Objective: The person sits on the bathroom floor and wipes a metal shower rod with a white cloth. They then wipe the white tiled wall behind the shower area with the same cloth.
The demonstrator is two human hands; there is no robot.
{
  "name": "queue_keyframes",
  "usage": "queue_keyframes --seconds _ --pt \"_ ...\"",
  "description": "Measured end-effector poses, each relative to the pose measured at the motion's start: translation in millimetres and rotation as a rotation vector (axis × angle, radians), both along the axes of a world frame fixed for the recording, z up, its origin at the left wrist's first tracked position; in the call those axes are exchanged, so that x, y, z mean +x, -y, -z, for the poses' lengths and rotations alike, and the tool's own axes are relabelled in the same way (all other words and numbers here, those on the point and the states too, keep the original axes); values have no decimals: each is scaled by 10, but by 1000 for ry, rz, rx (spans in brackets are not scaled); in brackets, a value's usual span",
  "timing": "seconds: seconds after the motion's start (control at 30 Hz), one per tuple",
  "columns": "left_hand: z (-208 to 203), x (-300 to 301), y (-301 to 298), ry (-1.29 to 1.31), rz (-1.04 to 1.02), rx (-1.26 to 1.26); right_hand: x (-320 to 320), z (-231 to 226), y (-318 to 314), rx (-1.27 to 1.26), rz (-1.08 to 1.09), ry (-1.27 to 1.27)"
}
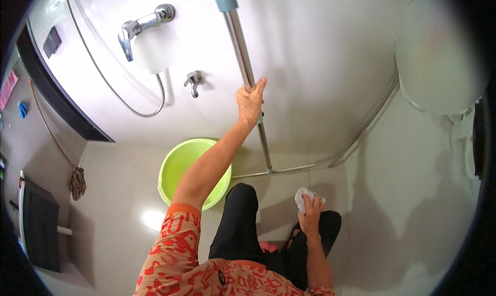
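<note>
My left hand [250,106] grips the shiny metal pole of a long-handled tool with a teal sleeve, which looks like a floor squeegee [239,43]. Its pole slants down from the top of the picture to a thin crossbar on the floor by the wall. In my right hand [310,216], beside my right knee, is a bunched white cloth [300,197]. Partly behind my left forearm, a lime-green basin [175,164] stands on the floor; the crossbar's left end runs up to it. My arm hides part of its inside.
A chrome mixer tap [147,22] with a hose and a small tap [194,81] stick out from the wall. At left are a string mop [77,183] and a dark panel-like object [40,226]. A pale rounded object [439,53] fills the upper right.
</note>
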State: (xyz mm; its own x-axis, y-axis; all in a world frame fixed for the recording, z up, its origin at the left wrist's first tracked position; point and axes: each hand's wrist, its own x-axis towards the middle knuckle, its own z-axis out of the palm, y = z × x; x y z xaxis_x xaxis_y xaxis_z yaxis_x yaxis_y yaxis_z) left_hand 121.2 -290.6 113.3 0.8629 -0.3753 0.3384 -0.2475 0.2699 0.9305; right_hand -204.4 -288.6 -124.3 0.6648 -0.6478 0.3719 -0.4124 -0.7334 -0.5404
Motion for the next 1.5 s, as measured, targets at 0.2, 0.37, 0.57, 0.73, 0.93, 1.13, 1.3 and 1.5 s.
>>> queue_keyframes --seconds 0.2,0.37,0.57,0.73,0.93,1.13,1.3,1.5 --pt "279 249 427 -12 83 78 83 11 -14 83 -23 -4" --pt "456 449 796 -26 100 113 191 52 73 156 -26 -15" --pt "667 537 1025 4 110 138 268 146 166 183 -32 -46" --pt "542 387 1162 22 159 159 298 132 152 229 -3 -80" --pt "598 371 1335 -2 219 125 337 112 143 298 4 -74" --pt "629 468 1371 4 183 174 383 31 161 317 8 -74" --pt "616 495 1294 14 85 212 368 44 168 311 20 -48" --pt "696 291 920 474 -464 152 227 -13 158 372 80 29"
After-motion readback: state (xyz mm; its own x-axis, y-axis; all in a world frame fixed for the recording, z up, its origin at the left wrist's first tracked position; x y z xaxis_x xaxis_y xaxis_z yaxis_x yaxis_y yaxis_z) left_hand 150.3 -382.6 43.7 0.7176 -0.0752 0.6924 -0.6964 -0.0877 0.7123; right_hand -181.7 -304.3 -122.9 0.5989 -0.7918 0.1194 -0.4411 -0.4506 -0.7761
